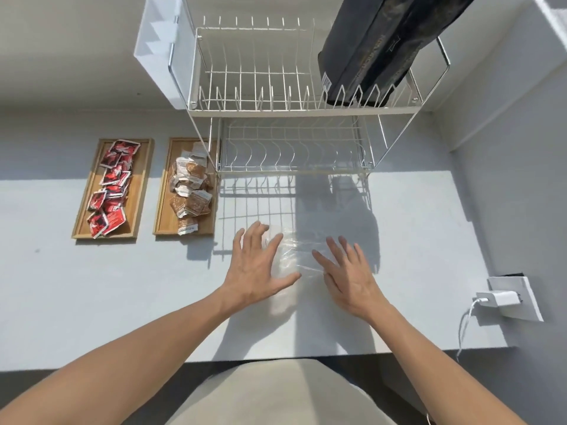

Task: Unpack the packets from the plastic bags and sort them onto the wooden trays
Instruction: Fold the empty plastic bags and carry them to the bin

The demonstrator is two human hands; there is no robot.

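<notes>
A clear plastic bag (296,251) lies flat on the white counter in front of the dish rack; I see no packets inside it. My left hand (257,268) rests with spread fingers on the bag's left part. My right hand (349,273) lies flat with fingers apart on its right part. Two wooden trays stand at the left. The far-left tray (139,191) carries several red packets (110,188). The tray beside it (164,210) carries several brown and white packets (190,187).
A white two-tier wire dish rack (291,111) stands behind the bag, with a dark pouch (377,47) leaning in its top tier. A white charger and cable (497,299) sit in a wall socket at the right. The counter's front edge runs below my forearms.
</notes>
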